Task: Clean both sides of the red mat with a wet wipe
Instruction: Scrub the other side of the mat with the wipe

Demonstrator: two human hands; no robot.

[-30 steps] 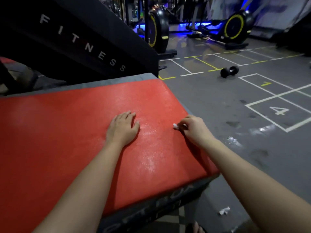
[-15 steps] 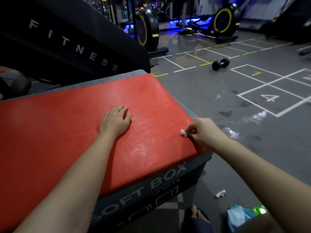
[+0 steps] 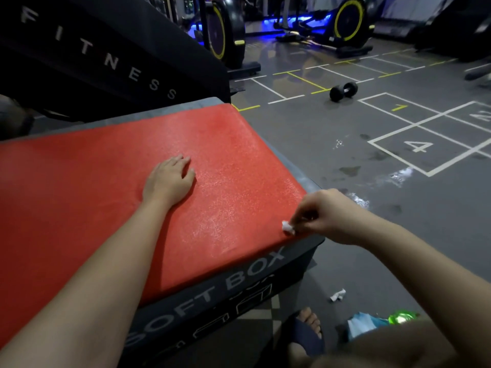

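Note:
The red mat (image 3: pixel 101 197) lies flat on top of a grey box marked SOFT BOX (image 3: pixel 218 296). My left hand (image 3: pixel 170 179) rests palm down on the mat near its middle, fingers straight. My right hand (image 3: pixel 324 213) is at the mat's near right corner and pinches a small crumpled white wet wipe (image 3: pixel 288 227), which touches the mat's edge. A damp sheen shows on the mat between the two hands.
A black padded panel reading FITNESS (image 3: pixel 106 59) leans behind the box. A dumbbell (image 3: pixel 343 91) lies on the grey floor with painted squares. A scrap of white paper (image 3: pixel 338 295), a blue wipe pack (image 3: pixel 361 324) and my sandalled foot (image 3: pixel 305 330) are by the box.
My right hand has slid the wipe toward me along the mat's right side to the near corner. The left hand stays pressed on the mat.

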